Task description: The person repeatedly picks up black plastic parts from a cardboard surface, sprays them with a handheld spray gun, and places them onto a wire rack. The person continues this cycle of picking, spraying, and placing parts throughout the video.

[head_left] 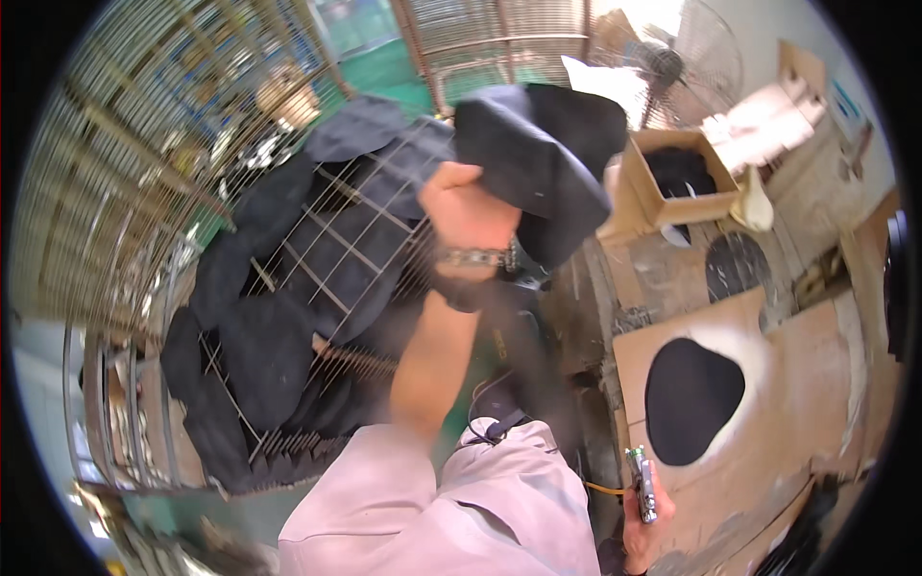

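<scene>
Raised in front of me, my left hand [473, 213] has its fingers closed round a bent black sheet piece [528, 158], blurred by motion; whether it is one piece or more I cannot tell. Below that hand to the left, several similar black pieces [264, 355] lie over a wire rack [327, 278]. My right hand [645, 523], low on the right, grips a metal spray gun [642, 485] with a greenish tip and a yellow hose. Just beyond the gun, a rounded black piece [693, 401] lies flat on a cardboard sheet [624, 360], with whitish residue around it.
An open cardboard box [696, 208] with black pieces stands on the bench at the right. Behind it is a fan [663, 67]. A dark round patch [738, 264] marks the bench top. Tall slatted racks [115, 134] rise at the far left.
</scene>
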Demonstrator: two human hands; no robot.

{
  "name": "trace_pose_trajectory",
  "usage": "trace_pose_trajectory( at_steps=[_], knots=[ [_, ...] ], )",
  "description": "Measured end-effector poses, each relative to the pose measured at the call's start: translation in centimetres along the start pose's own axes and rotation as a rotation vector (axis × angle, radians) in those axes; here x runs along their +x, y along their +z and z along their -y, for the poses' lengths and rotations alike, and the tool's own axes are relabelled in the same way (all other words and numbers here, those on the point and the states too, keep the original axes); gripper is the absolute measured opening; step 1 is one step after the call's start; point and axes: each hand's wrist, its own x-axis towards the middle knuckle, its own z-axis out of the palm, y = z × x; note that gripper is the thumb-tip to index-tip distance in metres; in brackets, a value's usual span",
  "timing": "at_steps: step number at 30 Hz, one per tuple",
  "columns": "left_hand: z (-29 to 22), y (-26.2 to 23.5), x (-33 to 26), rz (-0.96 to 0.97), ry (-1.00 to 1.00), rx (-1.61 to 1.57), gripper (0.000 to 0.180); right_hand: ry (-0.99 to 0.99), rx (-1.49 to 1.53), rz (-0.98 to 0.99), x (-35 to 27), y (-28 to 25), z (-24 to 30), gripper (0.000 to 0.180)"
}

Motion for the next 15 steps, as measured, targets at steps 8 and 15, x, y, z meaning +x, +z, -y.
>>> trace_pose_trajectory(
  at_steps=[8,15],
  knots=[
    [-13.5,-7.6,-15.1,-0.673,0.864,0.360,0.044,-0.030,-0.016,0.227,4.8,2.3,2.3,0.046],
    [-10.4,-16.1,-23.9,-0.972,0.721,0.258,0.043,-0.026,-0.016,0.271,5.7,3.0,2.9,0.046]
  ],
)
